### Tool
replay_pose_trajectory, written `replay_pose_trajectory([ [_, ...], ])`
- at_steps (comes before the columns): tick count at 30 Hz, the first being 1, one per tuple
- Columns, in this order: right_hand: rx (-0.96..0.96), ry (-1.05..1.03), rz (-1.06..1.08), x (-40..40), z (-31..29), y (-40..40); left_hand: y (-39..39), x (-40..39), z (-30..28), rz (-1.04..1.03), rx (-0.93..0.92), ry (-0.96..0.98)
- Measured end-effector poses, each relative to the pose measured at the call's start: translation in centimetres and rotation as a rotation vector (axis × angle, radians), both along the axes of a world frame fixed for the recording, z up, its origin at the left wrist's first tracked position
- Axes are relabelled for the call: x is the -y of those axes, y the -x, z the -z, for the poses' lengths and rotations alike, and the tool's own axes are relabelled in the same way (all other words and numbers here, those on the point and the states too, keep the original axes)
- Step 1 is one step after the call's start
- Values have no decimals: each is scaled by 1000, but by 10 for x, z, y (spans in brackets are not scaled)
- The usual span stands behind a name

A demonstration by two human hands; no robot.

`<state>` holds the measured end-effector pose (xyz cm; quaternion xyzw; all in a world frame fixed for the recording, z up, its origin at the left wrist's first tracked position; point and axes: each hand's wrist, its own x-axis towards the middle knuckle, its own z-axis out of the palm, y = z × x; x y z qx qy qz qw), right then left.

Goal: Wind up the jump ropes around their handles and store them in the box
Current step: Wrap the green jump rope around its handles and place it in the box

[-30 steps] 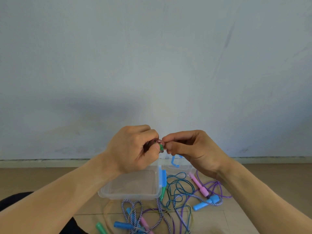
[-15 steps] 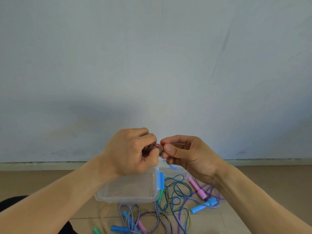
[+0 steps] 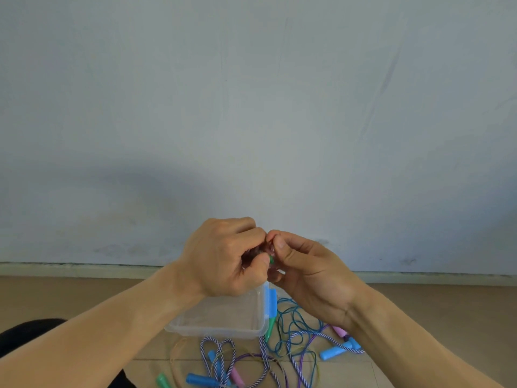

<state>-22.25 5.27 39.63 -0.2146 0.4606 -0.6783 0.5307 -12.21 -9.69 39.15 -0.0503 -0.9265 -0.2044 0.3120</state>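
At the lower left we see a dark cloth patch (image 3: 25, 336). Our left hand (image 3: 223, 256) curls tight round a small wound jump rope bundle (image 3: 261, 254), glossy with a green tip, raised before the matt grey wall (image 3: 251, 107). Our right hand (image 3: 305, 268) pinches the same bundle between thumb and fingers. Below the hands the clear, smooth plastic box (image 3: 221, 323) with its blue latch (image 3: 270, 302) rests on the tan floor (image 3: 447, 309). Beside and in front of it lie tangled loose ropes (image 3: 291, 329), thin teal cord and twisted purple-white braid, with stubby cylindrical blue, pink and green handles.
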Motion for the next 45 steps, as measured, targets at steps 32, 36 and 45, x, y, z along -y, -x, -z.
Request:
replay_pose_trajectory([
  [32,-581,-178,184,-12,-5,3,9,5,12,-136,97,65],
  [36,-945,-237,179,-11,-1,14,13,1,20,-120,228,-70],
  [45,-1516,-177,-5,-11,8,33,12,4,31,21,613,-426],
])
